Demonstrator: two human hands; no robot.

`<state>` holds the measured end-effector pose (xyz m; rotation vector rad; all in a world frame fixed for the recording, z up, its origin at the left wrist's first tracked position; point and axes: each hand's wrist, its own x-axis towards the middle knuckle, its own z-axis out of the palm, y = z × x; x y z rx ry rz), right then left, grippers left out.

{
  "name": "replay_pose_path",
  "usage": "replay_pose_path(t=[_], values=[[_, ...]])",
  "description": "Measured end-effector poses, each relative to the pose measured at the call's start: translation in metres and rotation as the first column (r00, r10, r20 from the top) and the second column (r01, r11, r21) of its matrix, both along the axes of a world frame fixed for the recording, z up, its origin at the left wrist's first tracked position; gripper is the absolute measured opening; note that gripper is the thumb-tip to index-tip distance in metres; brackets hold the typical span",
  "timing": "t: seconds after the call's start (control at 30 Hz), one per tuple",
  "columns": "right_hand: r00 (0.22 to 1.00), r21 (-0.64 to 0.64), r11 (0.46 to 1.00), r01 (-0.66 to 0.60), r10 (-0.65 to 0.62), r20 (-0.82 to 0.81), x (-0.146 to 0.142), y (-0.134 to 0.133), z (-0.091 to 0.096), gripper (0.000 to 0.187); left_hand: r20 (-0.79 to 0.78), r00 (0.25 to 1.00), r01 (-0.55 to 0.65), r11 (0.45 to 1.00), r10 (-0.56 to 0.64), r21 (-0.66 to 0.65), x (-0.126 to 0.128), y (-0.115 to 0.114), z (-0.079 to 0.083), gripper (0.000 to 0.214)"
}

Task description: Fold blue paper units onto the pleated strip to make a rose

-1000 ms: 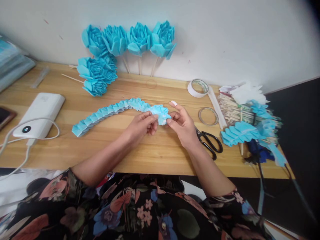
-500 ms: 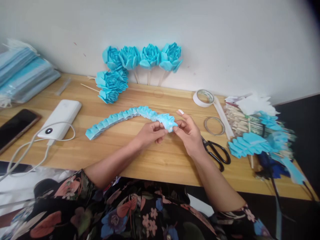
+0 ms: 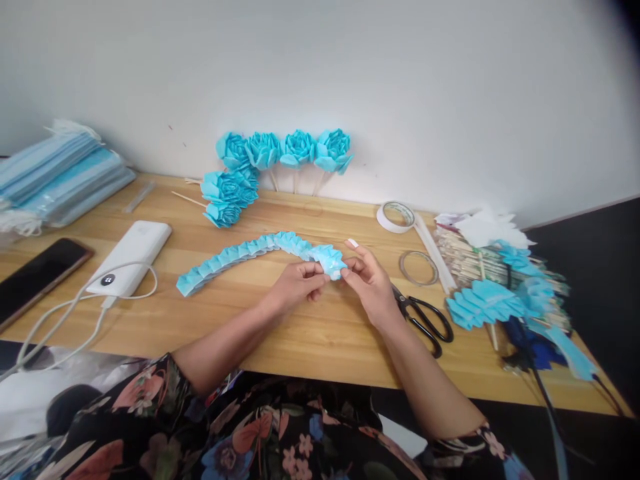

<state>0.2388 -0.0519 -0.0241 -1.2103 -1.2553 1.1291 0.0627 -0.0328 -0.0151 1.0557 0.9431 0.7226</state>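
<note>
A long light-blue pleated strip (image 3: 235,254) curves across the wooden table, its left part lying on the surface. At its right end, my left hand (image 3: 299,285) pinches the folds between thumb and fingers. My right hand (image 3: 369,279) grips the very tip from the other side, its thumb and index fingertip close to the left ones. One finger of that hand, with a white tip, points up and away. Black-handled scissors (image 3: 427,317) lie beside my right wrist, their blades partly hidden by it.
Several blue fabric flowers on sticks (image 3: 298,148) rest against the wall. Tape rolls (image 3: 396,218) and a bundle of wooden sticks (image 3: 450,257) with blue pleated pieces (image 3: 485,303) lie right. Left are packed face masks (image 3: 65,173), a phone (image 3: 43,280) and a cabled power bank (image 3: 133,257).
The camera has tilted, so the table scene sits lower in view. Both hands keep their pinch on the strip's right end, with only slight finger movement.
</note>
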Motion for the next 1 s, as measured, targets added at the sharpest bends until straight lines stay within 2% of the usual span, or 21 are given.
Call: replay_pose_path(t=[0.1, 0.17, 0.23, 0.33, 0.4, 0.5, 0.6, 0.8, 1.0], values=[[0.993, 0.064, 0.993, 0.098, -0.101, 0.055, 0.002, 0.000, 0.000, 0.048, 0.005, 0.999, -0.040, 0.999, 0.040, -0.010, 0.000, 0.000, 0.000, 0.024], [0.968, 0.178, 0.964, 0.199, -0.221, 0.117, 0.004, -0.002, -0.002, 0.043, -0.002, 0.997, -0.071, 0.997, 0.071, -0.010, -0.001, 0.000, 0.000, 0.023], [0.934, 0.310, 0.919, 0.243, -0.308, 0.180, 0.004, -0.006, -0.003, 0.041, -0.004, 0.996, -0.090, 0.996, 0.090, -0.002, -0.001, 0.000, 0.000, 0.023], [0.895, 0.463, 0.868, 0.179, -0.339, 0.289, 0.001, -0.013, -0.003, 0.038, 0.010, 0.996, -0.092, 0.996, 0.092, 0.000, 0.000, -0.001, 0.002, 0.023], [0.864, 0.507, 0.855, 0.111, -0.335, 0.376, -0.002, -0.016, -0.001, 0.037, 0.019, 0.996, -0.091, 0.996, 0.091, -0.007, 0.000, -0.001, 0.003, 0.022], [0.822, 0.517, 0.854, 0.047, -0.327, 0.466, -0.005, -0.015, 0.003, 0.038, 0.033, 0.995, -0.095, 0.995, 0.095, -0.003, 0.000, 0.000, 0.004, 0.020], [0.804, 0.493, 0.869, 0.041, -0.321, 0.500, -0.006, -0.013, 0.006, 0.039, 0.042, 0.995, -0.093, 0.996, 0.093, 0.001, 0.000, -0.001, 0.004, 0.019], [0.805, 0.450, 0.893, 0.022, -0.282, 0.521, -0.007, -0.013, 0.008, 0.041, 0.051, 0.996, -0.080, 0.997, 0.079, 0.004, -0.001, -0.002, 0.006, 0.021], [0.815, 0.428, 0.904, 0.011, -0.256, 0.520, -0.008, -0.013, 0.006, 0.042, -0.001, 0.998, -0.069, 0.995, 0.070, 0.068, -0.001, -0.001, 0.003, 0.020]])
